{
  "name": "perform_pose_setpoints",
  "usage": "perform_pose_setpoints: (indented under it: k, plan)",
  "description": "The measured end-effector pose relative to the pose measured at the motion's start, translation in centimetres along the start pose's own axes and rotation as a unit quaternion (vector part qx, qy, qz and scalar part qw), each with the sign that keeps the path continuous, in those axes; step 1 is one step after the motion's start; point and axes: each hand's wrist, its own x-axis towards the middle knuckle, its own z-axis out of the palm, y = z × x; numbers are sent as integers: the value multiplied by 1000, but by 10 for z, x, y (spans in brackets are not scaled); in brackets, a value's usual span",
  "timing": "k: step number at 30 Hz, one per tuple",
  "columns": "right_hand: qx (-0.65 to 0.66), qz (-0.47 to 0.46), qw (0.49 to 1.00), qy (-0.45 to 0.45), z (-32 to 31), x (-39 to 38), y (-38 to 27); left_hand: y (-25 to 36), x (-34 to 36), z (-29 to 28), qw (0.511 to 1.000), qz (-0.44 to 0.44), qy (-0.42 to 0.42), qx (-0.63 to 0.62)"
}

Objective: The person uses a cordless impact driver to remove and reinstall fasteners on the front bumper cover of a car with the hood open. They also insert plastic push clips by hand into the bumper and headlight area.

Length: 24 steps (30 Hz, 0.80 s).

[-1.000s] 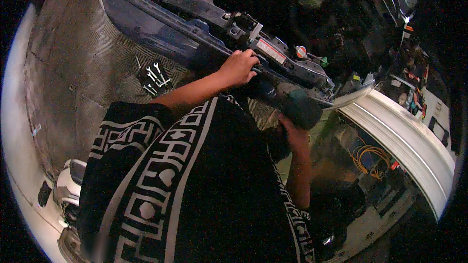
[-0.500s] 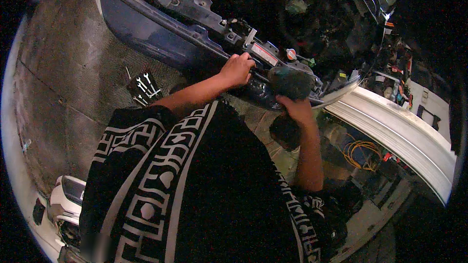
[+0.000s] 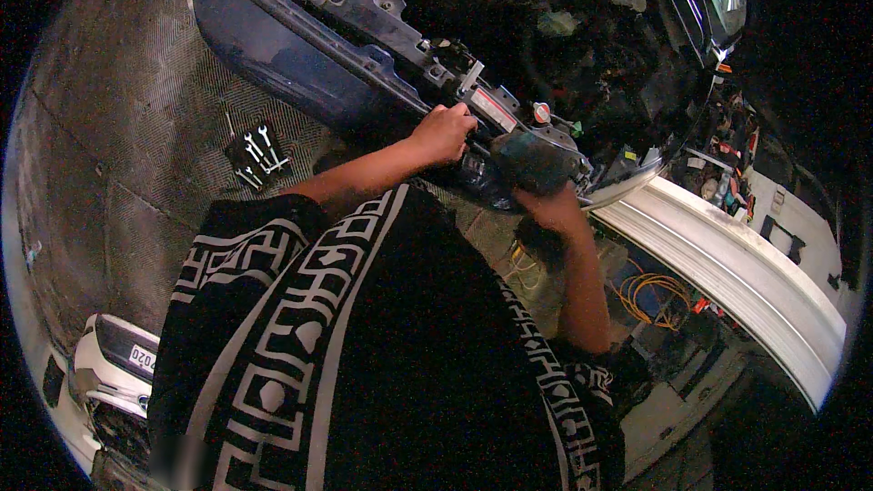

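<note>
A dark blue car bumper [image 3: 273,64] runs across the front of a car's uncovered engine bay. My left hand [image 3: 443,133] is closed over the bumper's upper edge, its fingers curled down beside a metal bracket with a pale label [image 3: 494,109]. To its right, my right hand [image 3: 551,209] is at the bumper's corner, against a dark, roundish thing [image 3: 535,164] that I cannot name. That thing hides most of the right hand's fingers, which seem closed on it. Just beyond it is a round cap with an orange mark [image 3: 542,113].
Several wrenches [image 3: 258,147] lie on a dark cloth on the patterned floor to the left. A long white panel [image 3: 727,245] stretches off to the right. A coiled orange cable [image 3: 653,298] lies below it. Behind me at lower left stands a white car [image 3: 114,364].
The view has turned slightly. My right hand and the dark roundish thing have shifted a little left along the bumper. The left hand stays at the same place on the edge.
</note>
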Motion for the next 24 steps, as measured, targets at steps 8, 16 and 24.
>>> perform_pose_setpoints:
  k: [8,16,24]
  plan:
    - [68,39,996,-34,1,-1,-3,1,2,-3,1000,-3,13,-28]
    - [58,91,993,-49,3,0,4,0,2,-1,999,4,15,-31]
    - [88,76,992,-45,6,2,2,0,3,0,999,-13,-2,-35]
